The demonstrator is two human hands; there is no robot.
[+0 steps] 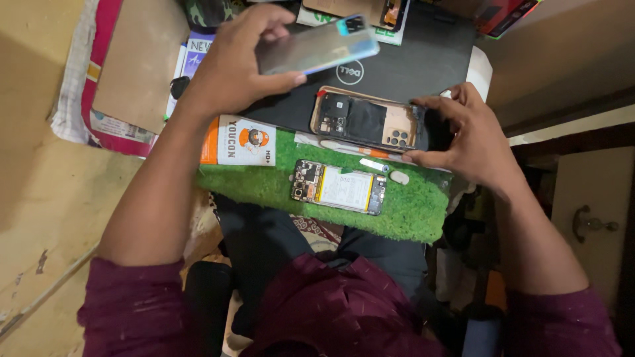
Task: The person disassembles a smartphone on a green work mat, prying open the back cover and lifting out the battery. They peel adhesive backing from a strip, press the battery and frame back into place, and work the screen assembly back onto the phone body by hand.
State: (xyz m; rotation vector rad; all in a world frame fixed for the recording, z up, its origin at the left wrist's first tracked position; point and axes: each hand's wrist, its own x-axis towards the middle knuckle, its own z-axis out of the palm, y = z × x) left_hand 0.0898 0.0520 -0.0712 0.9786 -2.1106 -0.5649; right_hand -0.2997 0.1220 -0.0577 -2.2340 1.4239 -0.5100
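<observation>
Our left hand (231, 66) grips the back cover (317, 46); right hand (466, 135) pinches the phone frame (367, 122), long axis running left-right, at its right end.

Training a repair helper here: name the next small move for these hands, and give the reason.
Probably lower the shiny back cover from the left hand onto the laptop. The right hand already grips the gold phone frame, and the opened phone lies untouched on the green mat.

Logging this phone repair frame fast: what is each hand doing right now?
Left hand: closed on an iridescent phone back cover, held up.
Right hand: gripping the end of a phone frame lying on the closed laptop.
</observation>
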